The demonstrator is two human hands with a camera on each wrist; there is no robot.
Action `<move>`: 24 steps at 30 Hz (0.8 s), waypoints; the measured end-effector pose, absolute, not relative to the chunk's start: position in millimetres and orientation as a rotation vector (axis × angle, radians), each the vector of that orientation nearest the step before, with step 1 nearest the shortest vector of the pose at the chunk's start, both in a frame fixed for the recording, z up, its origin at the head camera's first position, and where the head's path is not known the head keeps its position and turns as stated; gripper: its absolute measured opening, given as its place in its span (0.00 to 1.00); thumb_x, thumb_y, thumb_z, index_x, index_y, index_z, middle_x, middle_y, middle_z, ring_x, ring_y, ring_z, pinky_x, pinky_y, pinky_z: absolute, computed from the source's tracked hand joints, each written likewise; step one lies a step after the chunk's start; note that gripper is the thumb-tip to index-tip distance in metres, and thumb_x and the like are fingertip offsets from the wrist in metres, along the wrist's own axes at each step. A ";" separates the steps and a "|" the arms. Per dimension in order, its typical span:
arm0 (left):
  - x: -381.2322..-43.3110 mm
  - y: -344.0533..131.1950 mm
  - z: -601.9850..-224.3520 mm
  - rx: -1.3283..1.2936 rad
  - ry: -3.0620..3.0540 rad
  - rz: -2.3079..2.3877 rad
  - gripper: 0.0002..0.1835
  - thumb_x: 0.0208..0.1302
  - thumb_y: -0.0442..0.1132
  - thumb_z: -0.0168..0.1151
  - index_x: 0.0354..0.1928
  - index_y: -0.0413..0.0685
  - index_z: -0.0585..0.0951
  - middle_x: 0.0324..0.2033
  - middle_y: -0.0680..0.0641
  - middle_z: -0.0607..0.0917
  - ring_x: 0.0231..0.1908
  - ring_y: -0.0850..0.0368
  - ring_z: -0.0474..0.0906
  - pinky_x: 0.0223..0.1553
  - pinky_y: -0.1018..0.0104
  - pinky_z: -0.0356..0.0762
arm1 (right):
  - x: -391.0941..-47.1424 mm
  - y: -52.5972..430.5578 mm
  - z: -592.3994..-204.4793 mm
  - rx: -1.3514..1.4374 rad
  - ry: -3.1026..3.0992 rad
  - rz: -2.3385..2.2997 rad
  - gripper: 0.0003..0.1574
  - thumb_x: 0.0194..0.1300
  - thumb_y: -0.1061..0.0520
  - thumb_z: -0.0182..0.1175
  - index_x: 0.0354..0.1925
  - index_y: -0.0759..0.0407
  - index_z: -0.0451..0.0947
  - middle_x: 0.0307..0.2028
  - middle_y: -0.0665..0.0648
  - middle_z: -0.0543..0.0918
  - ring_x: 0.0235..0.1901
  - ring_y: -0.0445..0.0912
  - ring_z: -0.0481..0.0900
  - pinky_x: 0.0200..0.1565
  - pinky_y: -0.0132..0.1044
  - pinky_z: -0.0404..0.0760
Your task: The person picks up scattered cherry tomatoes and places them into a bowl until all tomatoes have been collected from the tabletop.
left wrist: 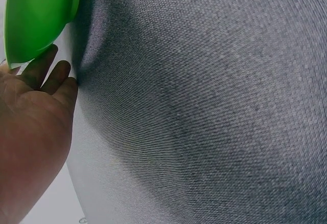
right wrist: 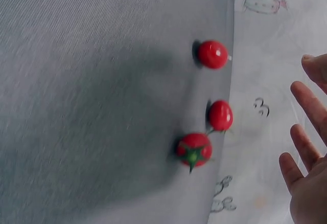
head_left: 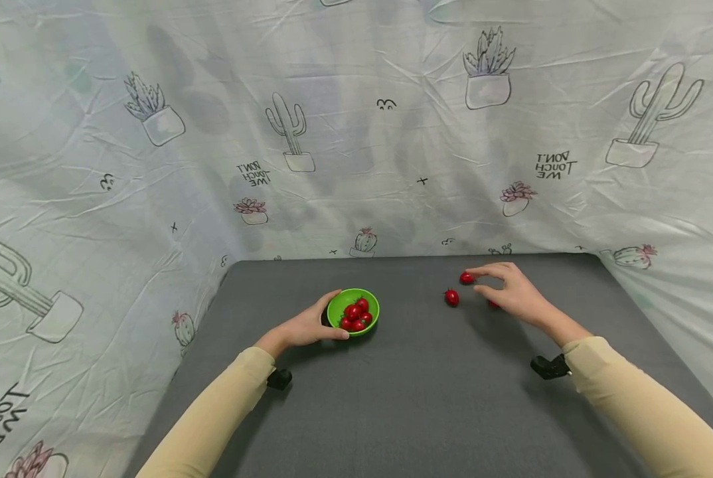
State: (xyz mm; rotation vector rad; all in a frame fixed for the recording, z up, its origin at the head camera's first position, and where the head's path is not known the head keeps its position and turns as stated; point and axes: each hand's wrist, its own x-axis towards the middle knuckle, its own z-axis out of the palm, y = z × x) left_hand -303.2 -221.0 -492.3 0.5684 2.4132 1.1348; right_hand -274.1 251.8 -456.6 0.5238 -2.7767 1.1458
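Observation:
My left hand (head_left: 305, 326) holds a small green bowl (head_left: 330, 317) by its left side, thumb at the near rim and fingers round the far side. Several red cherry tomatoes (head_left: 357, 313) lie inside it. In the left wrist view, fingers (left wrist: 57, 75) of that hand touch the outer wall of the bowl (left wrist: 43, 19). Over on the right, my right hand (head_left: 514, 292) hovers above loose tomatoes, thumb and fingers spread apart with nothing between them. The right wrist view shows three: one tomato (right wrist: 212, 54) apart, a second tomato (right wrist: 220, 115) and a third with a green calyx (right wrist: 194, 150) close together.
A dark grey cloth-covered table (head_left: 392, 392) lies under both hands. Behind and beside it hangs a pale curtain (head_left: 344, 133) printed with cacti and lettering. Black wrist mounts (head_left: 550, 367) stick out below the sleeves.

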 end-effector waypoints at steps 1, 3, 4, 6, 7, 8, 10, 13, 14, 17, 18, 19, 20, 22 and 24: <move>-303.2 -221.2 -492.3 0.569 2.417 1.131 0.58 0.61 0.57 0.74 0.83 0.57 0.47 0.78 0.43 0.54 0.75 0.46 0.55 0.70 0.41 0.56 | -273.4 254.6 -457.0 0.519 -2.772 1.143 0.27 0.76 0.49 0.62 0.68 0.55 0.77 0.65 0.61 0.76 0.69 0.61 0.58 0.63 0.67 0.59; -303.4 -221.5 -492.5 0.571 2.420 1.129 0.58 0.61 0.57 0.74 0.83 0.57 0.47 0.78 0.44 0.54 0.75 0.46 0.54 0.70 0.41 0.56 | -271.7 259.4 -457.8 0.503 -2.767 1.127 0.26 0.76 0.49 0.62 0.67 0.56 0.77 0.65 0.61 0.76 0.69 0.61 0.58 0.63 0.66 0.59; -303.5 -221.6 -492.6 0.575 2.422 1.127 0.58 0.61 0.57 0.74 0.83 0.56 0.47 0.78 0.44 0.54 0.75 0.46 0.55 0.70 0.41 0.56 | -271.1 261.5 -458.4 0.498 -2.764 1.115 0.26 0.75 0.50 0.62 0.67 0.56 0.78 0.65 0.62 0.76 0.69 0.62 0.58 0.63 0.67 0.58; -304.2 -222.1 -493.1 0.579 2.428 1.123 0.58 0.61 0.57 0.74 0.83 0.56 0.47 0.78 0.44 0.54 0.75 0.46 0.55 0.70 0.41 0.56 | -269.9 265.1 -459.5 0.482 -2.768 1.097 0.26 0.75 0.52 0.63 0.67 0.57 0.78 0.64 0.62 0.77 0.69 0.62 0.58 0.63 0.66 0.58; -304.4 -222.1 -493.2 0.582 2.428 1.124 0.58 0.61 0.57 0.74 0.83 0.56 0.47 0.78 0.44 0.54 0.75 0.46 0.55 0.71 0.41 0.56 | -269.3 266.7 -460.2 0.477 -2.771 1.090 0.26 0.75 0.53 0.63 0.66 0.58 0.78 0.64 0.63 0.77 0.68 0.62 0.58 0.63 0.66 0.58; -304.4 -222.1 -493.3 0.584 2.425 1.128 0.58 0.61 0.57 0.74 0.83 0.55 0.47 0.78 0.44 0.54 0.75 0.46 0.55 0.70 0.41 0.56 | -268.7 267.9 -460.7 0.469 -2.776 1.078 0.25 0.74 0.54 0.63 0.66 0.58 0.78 0.64 0.63 0.78 0.68 0.62 0.58 0.63 0.66 0.58; -304.7 -222.3 -493.6 0.586 2.425 1.128 0.58 0.61 0.57 0.74 0.83 0.55 0.47 0.78 0.43 0.54 0.75 0.46 0.55 0.70 0.41 0.56 | -268.0 270.3 -462.1 0.462 -2.785 1.065 0.25 0.74 0.54 0.64 0.66 0.59 0.78 0.63 0.63 0.78 0.68 0.63 0.59 0.63 0.67 0.58; -304.6 -222.7 -494.0 0.587 2.423 1.130 0.58 0.61 0.57 0.75 0.83 0.56 0.48 0.78 0.44 0.55 0.74 0.46 0.56 0.70 0.41 0.57 | -266.5 273.9 -464.5 0.443 -2.808 1.056 0.26 0.73 0.55 0.64 0.66 0.59 0.78 0.63 0.64 0.78 0.68 0.64 0.58 0.63 0.67 0.58; -304.6 -222.9 -494.2 0.585 2.423 1.129 0.58 0.60 0.57 0.75 0.83 0.56 0.48 0.78 0.44 0.55 0.74 0.46 0.56 0.70 0.41 0.57 | -266.0 274.9 -465.3 0.435 -2.816 1.052 0.26 0.73 0.54 0.64 0.66 0.59 0.78 0.63 0.64 0.78 0.68 0.64 0.58 0.63 0.67 0.58; -304.5 -223.1 -494.8 0.582 2.421 1.133 0.59 0.59 0.58 0.75 0.83 0.57 0.48 0.78 0.44 0.55 0.74 0.47 0.57 0.70 0.42 0.57 | -264.6 278.3 -468.4 0.418 -2.834 1.045 0.28 0.73 0.55 0.65 0.67 0.61 0.77 0.63 0.65 0.78 0.69 0.65 0.57 0.63 0.69 0.57; -304.7 -223.2 -495.0 0.579 2.422 1.133 0.59 0.59 0.58 0.75 0.83 0.57 0.48 0.78 0.44 0.55 0.74 0.47 0.57 0.70 0.42 0.57 | -264.3 279.3 -469.5 0.413 -2.838 1.040 0.28 0.72 0.56 0.65 0.67 0.62 0.76 0.63 0.66 0.78 0.69 0.66 0.57 0.63 0.69 0.56; -304.5 -223.0 -495.0 0.577 2.422 1.137 0.59 0.59 0.58 0.76 0.83 0.57 0.49 0.78 0.44 0.56 0.74 0.47 0.57 0.70 0.42 0.57 | -264.0 280.2 -470.6 0.411 -2.840 1.039 0.28 0.72 0.56 0.65 0.67 0.62 0.76 0.63 0.66 0.78 0.69 0.67 0.56 0.63 0.69 0.56; -304.5 -222.9 -495.0 0.577 2.420 1.139 0.59 0.59 0.58 0.76 0.83 0.57 0.49 0.78 0.44 0.56 0.74 0.47 0.57 0.70 0.42 0.57 | -263.9 281.1 -471.8 0.411 -2.841 1.033 0.29 0.72 0.56 0.65 0.67 0.63 0.76 0.63 0.66 0.78 0.69 0.67 0.56 0.63 0.70 0.56; -304.6 -222.7 -495.0 0.575 2.423 1.140 0.59 0.58 0.58 0.76 0.83 0.58 0.49 0.77 0.45 0.56 0.74 0.47 0.57 0.70 0.42 0.57 | -263.8 282.8 -474.2 0.410 -2.842 1.027 0.29 0.72 0.56 0.66 0.67 0.63 0.76 0.62 0.67 0.78 0.69 0.68 0.56 0.63 0.70 0.55; -304.8 -222.5 -495.1 0.579 2.422 1.139 0.58 0.59 0.58 0.76 0.83 0.57 0.49 0.77 0.44 0.56 0.74 0.47 0.57 0.70 0.42 0.57 | -264.0 284.5 -477.0 0.407 -2.844 1.020 0.30 0.71 0.56 0.66 0.67 0.62 0.76 0.63 0.67 0.78 0.69 0.69 0.56 0.63 0.71 0.55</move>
